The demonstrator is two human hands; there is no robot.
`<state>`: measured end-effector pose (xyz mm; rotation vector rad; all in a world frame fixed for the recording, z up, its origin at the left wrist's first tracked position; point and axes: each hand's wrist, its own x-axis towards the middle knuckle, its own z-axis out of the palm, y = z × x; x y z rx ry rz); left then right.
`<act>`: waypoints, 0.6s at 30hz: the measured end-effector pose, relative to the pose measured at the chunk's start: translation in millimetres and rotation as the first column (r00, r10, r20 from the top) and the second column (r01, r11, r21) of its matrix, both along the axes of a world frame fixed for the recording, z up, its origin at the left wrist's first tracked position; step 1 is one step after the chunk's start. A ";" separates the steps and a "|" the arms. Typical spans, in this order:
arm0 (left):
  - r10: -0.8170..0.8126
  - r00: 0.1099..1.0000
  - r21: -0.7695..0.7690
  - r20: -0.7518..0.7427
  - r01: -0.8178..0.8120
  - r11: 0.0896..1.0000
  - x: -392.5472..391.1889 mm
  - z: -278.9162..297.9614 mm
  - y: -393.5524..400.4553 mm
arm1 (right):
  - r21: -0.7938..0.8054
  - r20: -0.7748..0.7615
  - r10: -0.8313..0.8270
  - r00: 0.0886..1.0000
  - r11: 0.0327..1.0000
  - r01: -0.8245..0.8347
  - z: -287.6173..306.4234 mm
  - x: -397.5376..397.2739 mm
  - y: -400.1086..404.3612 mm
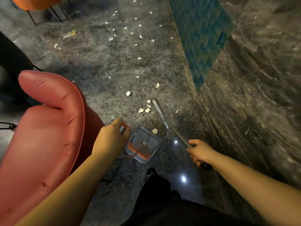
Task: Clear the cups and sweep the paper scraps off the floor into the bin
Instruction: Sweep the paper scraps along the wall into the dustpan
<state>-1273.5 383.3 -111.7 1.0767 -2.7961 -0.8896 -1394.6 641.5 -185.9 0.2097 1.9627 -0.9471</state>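
Paper scraps [140, 110] are all over the dark marbled floor [91, 66], a little cluster lying just left of the broom head [158, 112] and loads more scattered toward the far end, thinning out the farther you look. One round scrap [154, 131] sits right at the far edge of the dustpan [143, 145], and there's a small bit already inside the pan.

Left hand [112, 136] is curled round the dustpan's handle [122, 128], gripping it from above with the grey pan and its orange comb teeth resting on the floor just right of it. Right hand [201, 152] has its fingers wrapped round the broom's metal pole [180, 137], which slants away to the far left down to the broom head on the floor.

Big red leather armchair [48, 128] takes up the near left side, practically touching the left forearm. Dark marble wall [252, 79] with a blue tiled strip [202, 38] runs along the right. An orange seat on thin black legs [34, 2] peeks in at the far left corner. A crumpled yellowish bit of litter [70, 33] lies on the floor not far from it.
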 end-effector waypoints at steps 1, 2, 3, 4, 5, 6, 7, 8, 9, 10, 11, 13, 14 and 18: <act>-0.024 1.000 0.000 0.013 0.024 1.000 -10.5 -2.1 -6.5 | 0.004 0.002 -0.012 1.000 1.000 0.012 -0.5 -7.6 -5.4; -0.047 0.999 -0.001 0.019 0.047 0.999 -20.9 -4.4 -13.4 | 0.004 0.003 -0.014 1.000 1.000 0.014 -3.0 -15.8 -10.8; -0.066 0.998 -0.005 0.023 0.066 0.998 -30.4 -6.2 -20.4 | 0.012 0.005 -0.001 1.000 1.000 0.001 -3.7 -23.1 -16.6; -0.085 0.996 -0.007 0.024 0.085 0.996 -39.2 -8.4 -27.6 | 0.023 0.005 0.004 1.000 1.000 -0.004 -6.3 -31.0 -21.3; -0.102 0.994 -0.005 0.027 0.102 0.995 -47.8 -10.0 -34.0 | 0.031 0.005 -0.002 1.000 1.000 0.002 -7.4 -38.0 -25.8; -0.117 0.993 -0.001 0.032 0.117 0.993 -55.6 -11.0 -39.4 | 0.030 0.005 -0.010 1.000 1.000 0.010 -8.6 -44.0 -30.5; -0.126 0.991 0.002 0.041 0.126 0.992 -63.4 -11.8 -44.7 | 0.023 0.006 -0.008 1.000 1.000 0.008 -9.9 -49.3 -36.2; -0.135 0.989 0.002 0.055 0.136 0.991 -71.0 -13.4 -49.9 | 0.019 0.005 0.005 1.000 1.000 -0.005 -11.1 -54.3 -41.8; -0.146 0.987 0.000 0.073 0.146 0.989 -78.1 -14.9 -54.0 | 0.017 0.001 0.009 1.000 1.000 -0.009 -11.7 -59.4 -46.8; -0.157 0.984 -0.004 0.089 0.158 0.987 -84.5 -15.9 -57.9 | 0.015 -0.005 0.000 1.000 1.000 0.000 -13.4 -64.5 -51.2; -0.165 0.981 -0.005 0.098 0.166 0.986 -89.8 -17.0 -61.3 | 0.017 -0.009 -0.003 1.000 1.000 0.003 -14.9 -68.6 -55.9; -0.170 0.980 0.005 0.108 0.170 0.985 -97.0 -20.4 -68.2 | 0.034 -0.012 0.018 1.000 0.999 -0.017 -20.8 -76.3 -64.9; -0.173 0.977 0.007 0.122 0.173 0.985 -98.7 -22.6 -70.6 | 0.042 -0.011 0.025 1.000 0.999 -0.025 -24.3 -80.6 -69.0; -0.136 0.980 -0.003 0.147 0.138 0.990 -98.3 -30.0 -79.7 | 0.044 0.010 0.035 0.999 0.998 -0.035 -40.3 -95.8 -86.2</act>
